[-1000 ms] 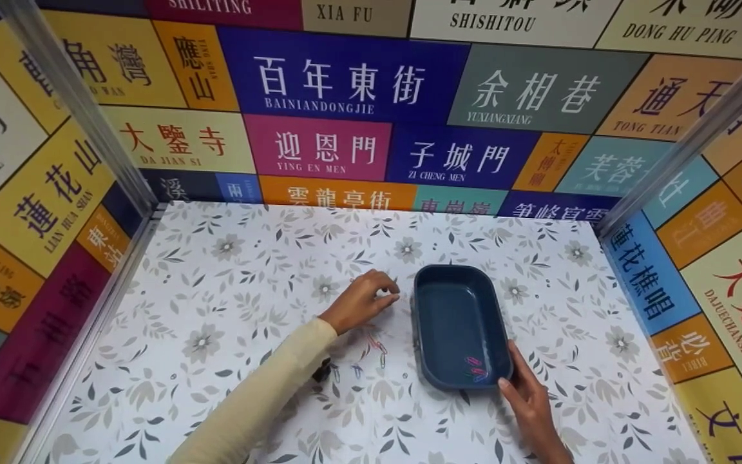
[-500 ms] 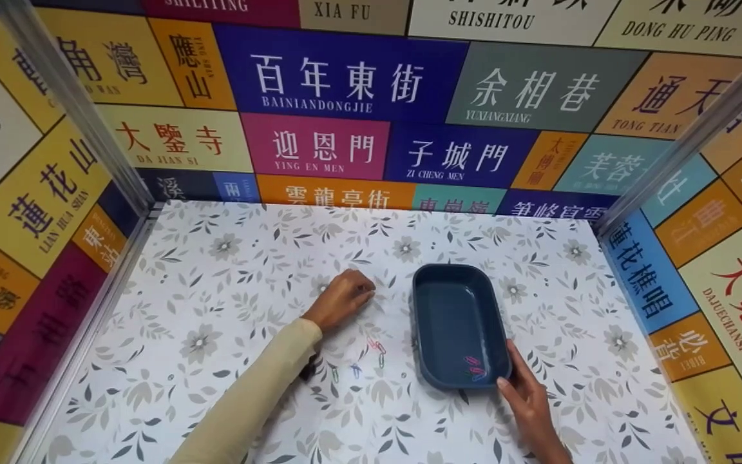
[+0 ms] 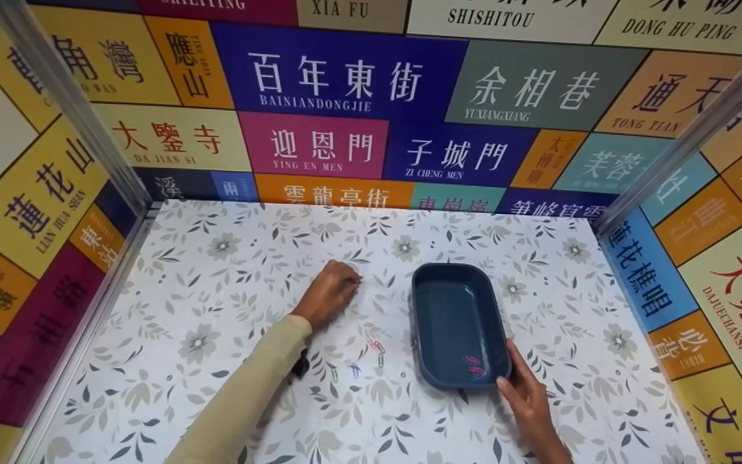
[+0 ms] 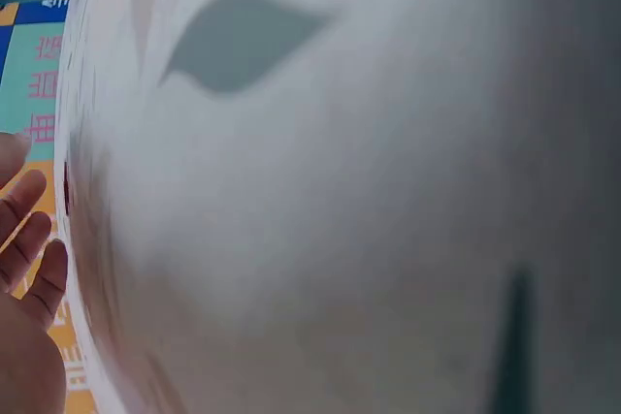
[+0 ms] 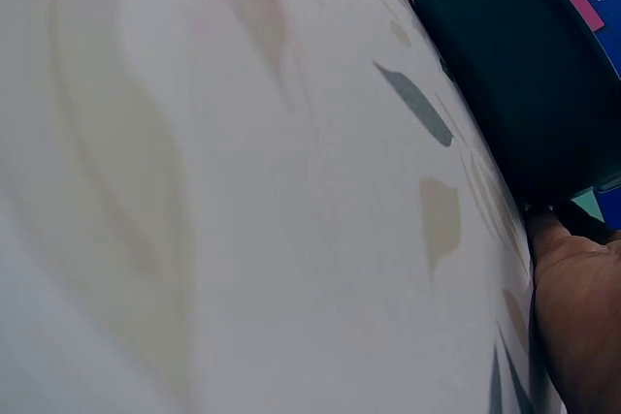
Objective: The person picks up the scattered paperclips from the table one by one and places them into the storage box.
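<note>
A dark blue rectangular dish stands on the patterned cloth, with several pink and blue paper clips in its near right corner. My right hand holds that corner, thumb at the near side and fingers along the right wall. To the dish's left, my left hand is low over the cloth, fingers bent. In the left wrist view its fingertips are spread, and a small red thing shows on the cloth close by. Red paper clips, a green paper clip and a blue paper clip lie nearer me.
Another green paper clip lies beside the left forearm. A white cloth with leaves and flowers covers the table. Upright panels with coloured lettered blocks enclose the back and both sides.
My left hand has moved left, away from the dish, its fingers now bent down near the cloth. The right hand and dish have stayed in place.
</note>
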Demonstrator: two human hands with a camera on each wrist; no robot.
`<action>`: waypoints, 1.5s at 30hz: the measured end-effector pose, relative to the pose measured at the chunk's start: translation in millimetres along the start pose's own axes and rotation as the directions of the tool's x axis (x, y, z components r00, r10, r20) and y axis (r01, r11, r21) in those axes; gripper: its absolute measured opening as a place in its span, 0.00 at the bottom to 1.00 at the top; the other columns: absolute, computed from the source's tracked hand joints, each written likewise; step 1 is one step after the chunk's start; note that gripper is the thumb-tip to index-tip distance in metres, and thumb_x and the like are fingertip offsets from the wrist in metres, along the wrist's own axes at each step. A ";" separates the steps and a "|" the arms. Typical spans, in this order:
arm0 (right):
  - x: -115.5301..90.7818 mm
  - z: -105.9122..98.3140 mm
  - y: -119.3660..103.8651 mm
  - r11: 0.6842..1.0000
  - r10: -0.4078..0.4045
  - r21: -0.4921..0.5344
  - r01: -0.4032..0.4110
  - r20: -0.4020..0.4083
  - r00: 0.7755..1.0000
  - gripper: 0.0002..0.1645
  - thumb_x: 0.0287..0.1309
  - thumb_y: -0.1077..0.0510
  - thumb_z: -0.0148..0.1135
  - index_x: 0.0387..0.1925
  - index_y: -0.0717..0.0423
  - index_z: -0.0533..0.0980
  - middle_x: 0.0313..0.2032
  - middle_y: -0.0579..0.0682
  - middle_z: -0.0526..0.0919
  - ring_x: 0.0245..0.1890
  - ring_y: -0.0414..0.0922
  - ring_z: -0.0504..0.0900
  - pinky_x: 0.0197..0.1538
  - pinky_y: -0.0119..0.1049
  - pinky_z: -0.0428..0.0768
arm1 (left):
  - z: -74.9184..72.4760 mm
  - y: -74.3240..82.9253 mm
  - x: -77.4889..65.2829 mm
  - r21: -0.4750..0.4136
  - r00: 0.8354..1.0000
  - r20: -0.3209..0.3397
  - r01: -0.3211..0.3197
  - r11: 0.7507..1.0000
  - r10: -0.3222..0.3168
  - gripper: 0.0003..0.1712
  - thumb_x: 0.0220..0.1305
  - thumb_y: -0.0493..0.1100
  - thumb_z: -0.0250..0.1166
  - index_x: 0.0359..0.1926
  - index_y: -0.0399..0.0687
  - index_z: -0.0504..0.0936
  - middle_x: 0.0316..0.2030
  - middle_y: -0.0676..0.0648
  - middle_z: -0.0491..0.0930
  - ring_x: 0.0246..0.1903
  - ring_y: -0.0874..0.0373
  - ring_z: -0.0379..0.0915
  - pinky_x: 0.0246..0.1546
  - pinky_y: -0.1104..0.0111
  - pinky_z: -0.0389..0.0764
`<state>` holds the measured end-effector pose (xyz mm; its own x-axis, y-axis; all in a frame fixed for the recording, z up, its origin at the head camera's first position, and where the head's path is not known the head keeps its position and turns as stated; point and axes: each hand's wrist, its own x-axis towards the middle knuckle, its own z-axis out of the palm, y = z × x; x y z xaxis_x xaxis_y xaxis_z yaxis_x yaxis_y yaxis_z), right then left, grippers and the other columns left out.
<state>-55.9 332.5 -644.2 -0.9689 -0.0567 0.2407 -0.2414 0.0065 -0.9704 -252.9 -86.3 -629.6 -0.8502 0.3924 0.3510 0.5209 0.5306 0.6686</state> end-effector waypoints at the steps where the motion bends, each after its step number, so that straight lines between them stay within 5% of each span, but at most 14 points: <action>1: 0.0 -0.2 0.4 1.000 -0.004 0.004 0.004 0.003 1.000 0.42 0.77 0.77 0.53 0.85 0.73 0.50 0.86 0.58 0.54 0.82 0.31 0.59 0.77 0.24 0.62 | -0.4 -2.1 0.1 0.009 1.000 0.000 0.001 1.000 -0.001 0.06 0.74 0.32 0.70 0.49 0.35 0.89 0.50 0.40 0.84 0.56 0.44 0.78 0.64 0.52 0.78; 8: -0.2 -0.5 1.4 0.999 -0.025 0.032 0.025 0.007 1.000 0.42 0.75 0.79 0.52 0.85 0.70 0.52 0.84 0.43 0.62 0.83 0.34 0.58 0.77 0.25 0.62 | -3.3 -10.0 1.4 0.052 1.000 -0.009 0.025 0.998 -0.024 0.04 0.71 0.30 0.71 0.44 0.37 0.90 0.48 0.40 0.85 0.54 0.44 0.76 0.62 0.52 0.78; 20: 0.1 2.3 -3.7 0.999 0.037 -0.023 -0.038 -0.010 0.999 0.42 0.78 0.75 0.53 0.85 0.71 0.49 0.85 0.71 0.46 0.80 0.25 0.58 0.76 0.21 0.62 | -0.1 -17.7 2.7 0.105 0.999 -0.021 -0.031 0.994 0.034 0.04 0.73 0.31 0.70 0.44 0.39 0.91 0.48 0.41 0.83 0.53 0.44 0.75 0.61 0.52 0.78; 33: -0.7 0.3 -2.1 1.000 0.015 -0.022 -0.015 -0.004 1.000 0.42 0.77 0.76 0.54 0.86 0.69 0.52 0.86 0.50 0.57 0.82 0.32 0.59 0.77 0.24 0.62 | -1.0 -15.0 3.7 0.094 0.999 0.012 0.048 0.994 -0.049 0.02 0.74 0.32 0.70 0.42 0.39 0.89 0.50 0.43 0.80 0.54 0.46 0.74 0.61 0.53 0.78; 38: -1.0 0.2 -1.3 1.000 0.015 -0.012 -0.015 0.002 1.000 0.42 0.78 0.76 0.53 0.86 0.66 0.52 0.86 0.53 0.56 0.84 0.38 0.56 0.77 0.25 0.62 | -1.2 -15.2 4.5 0.091 0.998 0.016 0.059 0.994 -0.061 0.04 0.76 0.33 0.68 0.41 0.40 0.88 0.50 0.42 0.80 0.55 0.45 0.73 0.62 0.53 0.77; 45: -0.6 1.6 -3.5 0.999 0.045 0.000 -0.045 -0.006 0.999 0.42 0.78 0.75 0.53 0.85 0.72 0.49 0.87 0.61 0.51 0.81 0.26 0.58 0.76 0.23 0.63 | -1.1 -15.6 4.8 0.068 0.997 0.004 0.077 0.995 -0.077 0.06 0.77 0.31 0.66 0.39 0.37 0.86 0.49 0.41 0.79 0.54 0.45 0.73 0.59 0.51 0.78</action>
<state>-54.4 330.9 -640.9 -0.9791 -0.0500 0.1973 -0.1980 0.0086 -0.9802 -265.2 -93.5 -637.6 -0.8877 0.3528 0.2957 0.4579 0.6095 0.6472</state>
